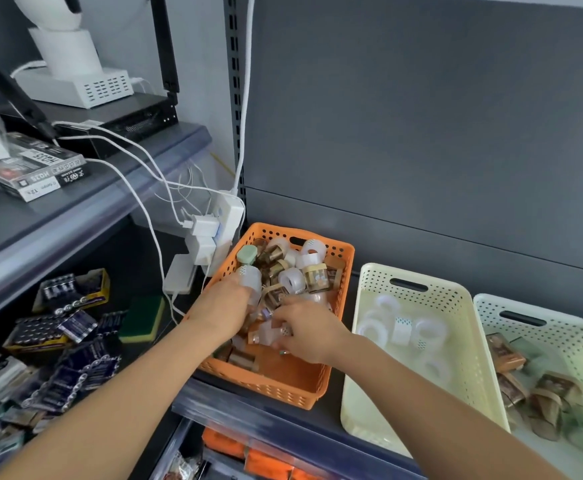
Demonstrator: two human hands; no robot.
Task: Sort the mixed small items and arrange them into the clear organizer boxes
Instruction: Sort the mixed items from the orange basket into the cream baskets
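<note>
Both hands are down in the orange basket [317, 244], which sits on the dark shelf [335, 420] at the left end of a row of three baskets. It holds a mixed pile of small items: clear tape rolls [291, 279], brown-and-gold rolls [272, 253], a small jar [316, 278] and a green cap [247, 253].

The left hand [226, 306] reaches into the pile from the left side, knuckles up and fingers bent down among the items. A frosted roll [251, 277] lies just past its knuckles, but the fingers are buried in the pile, so it is not possible to tell whether they grip anything.

The right hand [309, 332] is near the middle of the basket, with its fingers curled and pinching a small white dotted piece [285, 329] at the fingertips.

Just to the right stands a cream basket [418, 271] with only white rolls [374, 329] in it. Beside that is a pale green basket [542, 303] holding brown wrapped rolls [506, 355].

To the left, a white power strip [229, 213] with chargers and cables hangs beside the orange basket. On the lower shelf lie packs of batteries [70, 327] and a green-and-yellow sponge [142, 318].
</note>
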